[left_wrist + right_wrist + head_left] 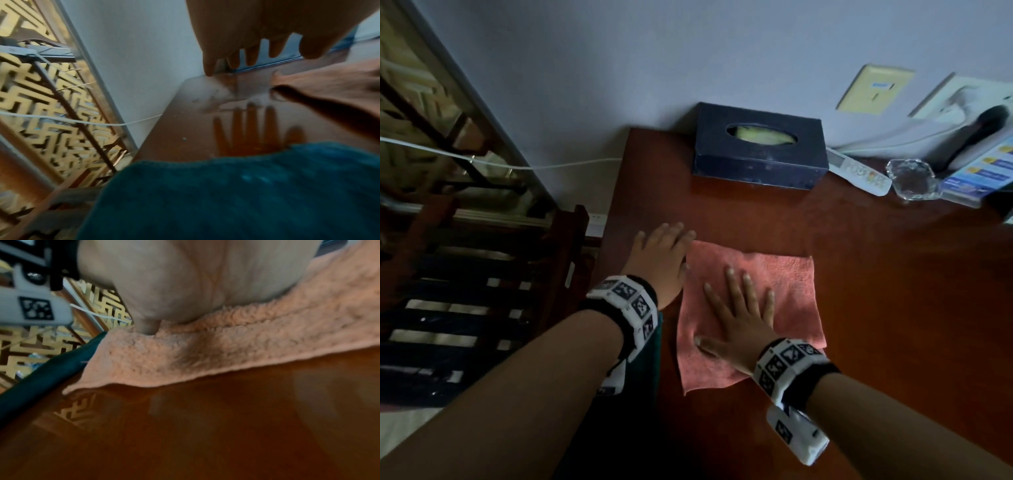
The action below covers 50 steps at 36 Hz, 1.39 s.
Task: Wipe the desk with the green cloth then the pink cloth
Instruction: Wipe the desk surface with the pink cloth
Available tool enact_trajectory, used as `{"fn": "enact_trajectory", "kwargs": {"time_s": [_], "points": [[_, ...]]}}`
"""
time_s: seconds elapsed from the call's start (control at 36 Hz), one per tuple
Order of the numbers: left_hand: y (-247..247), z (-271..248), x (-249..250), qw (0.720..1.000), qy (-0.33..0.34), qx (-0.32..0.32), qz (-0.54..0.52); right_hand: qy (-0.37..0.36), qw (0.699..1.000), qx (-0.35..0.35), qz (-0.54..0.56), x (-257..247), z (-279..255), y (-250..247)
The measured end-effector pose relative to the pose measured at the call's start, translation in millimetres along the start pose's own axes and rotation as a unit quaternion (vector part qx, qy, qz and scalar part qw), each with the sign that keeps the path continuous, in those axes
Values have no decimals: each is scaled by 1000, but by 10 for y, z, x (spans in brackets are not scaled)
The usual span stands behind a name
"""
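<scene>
The pink cloth (774,284) lies spread flat on the reddish-brown desk (893,291). My right hand (739,305) presses flat on it with the fingers straight and spread. My left hand (664,253) hovers open just left of the cloth, near the desk's left edge, its fingers straight. The green cloth (650,359) lies under my left wrist at the desk's left edge, mostly hidden by the arm. From the left wrist the green cloth (236,194) fills the foreground and the left hand (257,40) hangs above the desk. From the right wrist the palm (195,280) sits on the pink cloth (226,345).
A dark blue tissue box (756,150) stands at the back against the wall. Right of it lie a white remote (859,171), a glass ashtray (911,178) and a card stand (983,171). A dark wooden rack (482,291) stands left of the desk, with a white cable (482,161) above it.
</scene>
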State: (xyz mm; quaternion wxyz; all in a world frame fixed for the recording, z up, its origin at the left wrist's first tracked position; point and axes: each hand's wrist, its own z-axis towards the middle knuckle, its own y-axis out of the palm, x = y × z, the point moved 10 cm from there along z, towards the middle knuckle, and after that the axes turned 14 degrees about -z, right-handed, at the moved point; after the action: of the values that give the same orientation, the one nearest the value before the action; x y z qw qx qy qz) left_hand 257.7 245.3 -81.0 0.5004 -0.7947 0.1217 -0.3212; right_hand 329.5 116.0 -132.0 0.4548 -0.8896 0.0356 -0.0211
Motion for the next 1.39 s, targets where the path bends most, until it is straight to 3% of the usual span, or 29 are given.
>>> {"fn": "enact_trajectory", "kwargs": {"time_s": [0.08,0.17,0.25,0.39,0.61,0.97,1.25,1.39], "points": [[234,-135,312,997,42,-51,31,26,999,21,28,61,-71,-78],[485,-214,555,992,72,-92,41,102,993,33,45,293,-170,-48],[735,-259,623,988,64,-132,44,137,988,12,66,479,-225,63],[909,-242,521,984,61,-146,80,100,993,-5,56,547,-223,182],[724,-15,242,978,39,-162,127,68,997,0,49,455,-17,135],[372,87,-566,972,-164,-140,93,-72,995,14,-68,120,882,-530],[450,9,-369,969,-192,-120,101,-117,987,33,-105,130,798,-508],[415,247,-282,975,-172,-113,78,-93,991,40,-92,262,835,-476]]}}
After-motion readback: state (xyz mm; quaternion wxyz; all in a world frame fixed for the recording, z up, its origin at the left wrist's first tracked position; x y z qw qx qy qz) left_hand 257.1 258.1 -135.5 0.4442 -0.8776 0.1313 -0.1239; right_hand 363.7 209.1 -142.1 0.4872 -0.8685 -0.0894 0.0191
